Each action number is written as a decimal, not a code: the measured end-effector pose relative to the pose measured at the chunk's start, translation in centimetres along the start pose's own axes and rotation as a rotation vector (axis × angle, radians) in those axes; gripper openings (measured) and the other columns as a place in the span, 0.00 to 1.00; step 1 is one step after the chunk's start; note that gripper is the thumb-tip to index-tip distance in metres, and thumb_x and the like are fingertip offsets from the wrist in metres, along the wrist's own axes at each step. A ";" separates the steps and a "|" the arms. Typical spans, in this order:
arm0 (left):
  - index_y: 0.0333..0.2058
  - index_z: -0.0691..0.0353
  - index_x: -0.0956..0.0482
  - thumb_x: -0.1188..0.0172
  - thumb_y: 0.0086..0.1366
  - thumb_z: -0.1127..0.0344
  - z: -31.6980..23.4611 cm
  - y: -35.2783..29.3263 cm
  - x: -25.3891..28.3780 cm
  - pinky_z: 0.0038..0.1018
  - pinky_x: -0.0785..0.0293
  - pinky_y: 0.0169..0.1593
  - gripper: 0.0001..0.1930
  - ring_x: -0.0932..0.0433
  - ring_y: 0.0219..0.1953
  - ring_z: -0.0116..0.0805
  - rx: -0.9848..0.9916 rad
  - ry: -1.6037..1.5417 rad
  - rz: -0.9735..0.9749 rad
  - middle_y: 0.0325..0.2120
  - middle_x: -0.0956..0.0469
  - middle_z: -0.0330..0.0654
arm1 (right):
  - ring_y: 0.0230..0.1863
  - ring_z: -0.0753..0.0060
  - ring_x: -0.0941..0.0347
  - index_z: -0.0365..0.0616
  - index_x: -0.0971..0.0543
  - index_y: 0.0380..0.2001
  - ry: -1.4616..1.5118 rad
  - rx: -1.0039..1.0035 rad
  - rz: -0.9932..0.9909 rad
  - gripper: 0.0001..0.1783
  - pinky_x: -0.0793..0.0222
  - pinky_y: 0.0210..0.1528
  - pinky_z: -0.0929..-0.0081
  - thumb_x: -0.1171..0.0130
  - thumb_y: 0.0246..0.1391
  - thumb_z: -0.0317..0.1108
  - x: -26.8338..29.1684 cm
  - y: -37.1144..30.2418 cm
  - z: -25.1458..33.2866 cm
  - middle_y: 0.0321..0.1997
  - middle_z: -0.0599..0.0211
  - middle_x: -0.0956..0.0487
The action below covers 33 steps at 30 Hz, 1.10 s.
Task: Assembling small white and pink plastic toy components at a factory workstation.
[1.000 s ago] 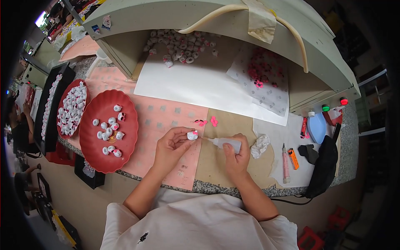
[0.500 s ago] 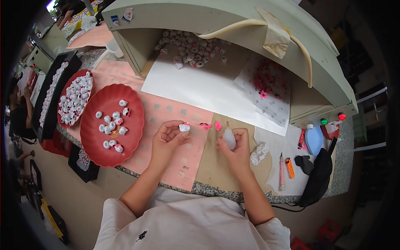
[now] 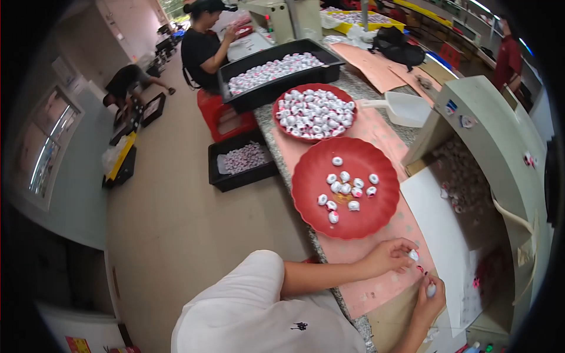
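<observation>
Between the fingertips of my left hand (image 3: 389,257) is a small white animal-head-like piece (image 3: 414,255) with pink on it. My right hand (image 3: 426,306) is wrapped round a small translucent white squeeze bottle (image 3: 431,289), held close to the left hand; its thin needle tip shows only in the earlier frame. A tiny pink piece (image 3: 420,269) lies between the two hands. Beyond my left hand, a scalloped red plate (image 3: 376,220) carries several similar white pieces, spread apart.
Behind it, another red plate (image 3: 278,125) is heaped with white pieces, near a black tray (image 3: 232,105) full of them. A white scoop (image 3: 406,109) lies alongside. A grey hood (image 3: 479,117) arches at right. A seated person (image 3: 203,50) works at the far table; another person (image 3: 125,82) bends over floor trays.
The view has swung left, bringing in the floor, other people and trays, while the hood and hands shift right. Both hands keep hold of the same things.
</observation>
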<state>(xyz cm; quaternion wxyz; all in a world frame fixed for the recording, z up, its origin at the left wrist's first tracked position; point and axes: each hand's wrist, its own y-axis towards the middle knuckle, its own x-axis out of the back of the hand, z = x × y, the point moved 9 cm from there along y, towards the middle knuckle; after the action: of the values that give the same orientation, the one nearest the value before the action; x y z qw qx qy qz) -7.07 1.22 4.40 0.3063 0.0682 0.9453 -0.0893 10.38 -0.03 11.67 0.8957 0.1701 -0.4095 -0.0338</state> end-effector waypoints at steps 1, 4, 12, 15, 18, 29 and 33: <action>0.50 0.62 0.32 0.42 0.60 0.72 -0.4 -0.4 -0.3 0.22 0.23 0.40 0.18 0.26 0.39 0.23 -0.009 0.002 0.050 0.39 0.27 0.36 | 0.27 0.67 0.31 0.36 0.26 0.29 0.018 0.028 0.019 0.06 0.34 0.32 0.72 0.42 0.51 0.28 -0.5 -0.5 0.4 0.27 0.60 0.26; 0.50 0.63 0.32 0.43 0.59 0.74 -1.0 -1.5 -0.4 0.21 0.25 0.39 0.19 0.26 0.37 0.22 -0.018 0.047 0.112 0.39 0.27 0.36 | 0.26 0.78 0.32 0.38 0.27 0.29 0.261 -0.277 0.068 0.06 0.35 0.30 0.81 0.45 0.55 0.30 -1.6 -1.5 -2.0 0.26 0.67 0.25; 0.49 0.64 0.29 0.41 0.56 0.74 -0.3 -1.3 -2.7 0.20 0.27 0.41 0.20 0.26 0.37 0.23 -0.087 0.250 0.207 0.37 0.25 0.39 | 0.30 0.83 0.32 0.43 0.30 0.36 1.160 -0.636 -0.008 0.06 0.33 0.31 0.87 0.46 0.56 0.30 -2.2 -5.2 -3.8 0.33 0.70 0.27; 0.48 0.63 0.28 0.40 0.57 0.73 0.8 0.0 -2.9 0.21 0.27 0.43 0.18 0.26 0.38 0.24 -0.110 0.420 0.246 0.39 0.24 0.40 | 0.30 0.78 0.33 0.41 0.28 0.32 1.331 -0.780 -0.086 0.03 0.36 0.32 0.80 0.44 0.53 0.26 -2.8 -6.1 -5.2 0.31 0.68 0.29; 0.47 0.64 0.28 0.41 0.59 0.75 1.9 2.8 -2.5 0.24 0.26 0.46 0.17 0.25 0.42 0.28 -0.103 0.427 0.246 0.44 0.25 0.43 | 0.32 0.79 0.33 0.44 0.29 0.37 1.336 -0.694 0.132 0.07 0.33 0.34 0.81 0.45 0.54 0.26 -5.7 -3.8 -6.9 0.34 0.69 0.28; 0.47 0.64 0.27 0.43 0.58 0.80 5.9 7.5 -5.4 0.25 0.26 0.47 0.17 0.25 0.44 0.29 -0.034 0.441 0.289 0.42 0.26 0.41 | 0.31 0.76 0.26 0.41 0.28 0.34 1.283 -0.763 0.189 0.06 0.27 0.35 0.78 0.43 0.53 0.25 -5.5 -0.8 -11.7 0.33 0.65 0.23; 0.47 0.64 0.26 0.44 0.58 0.80 6.0 7.7 -6.4 0.26 0.25 0.47 0.17 0.25 0.45 0.30 -0.016 0.421 0.304 0.43 0.28 0.41 | 0.31 0.77 0.26 0.40 0.28 0.35 1.267 -0.727 0.231 0.06 0.27 0.34 0.79 0.43 0.53 0.25 -5.4 -0.4 -12.2 0.32 0.65 0.23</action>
<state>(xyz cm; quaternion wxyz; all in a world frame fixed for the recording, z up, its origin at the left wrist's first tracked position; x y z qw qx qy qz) 2.94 6.99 2.42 0.1134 0.2243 0.9677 -0.0188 15.89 4.05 0.22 0.9581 -0.1944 0.2079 0.0318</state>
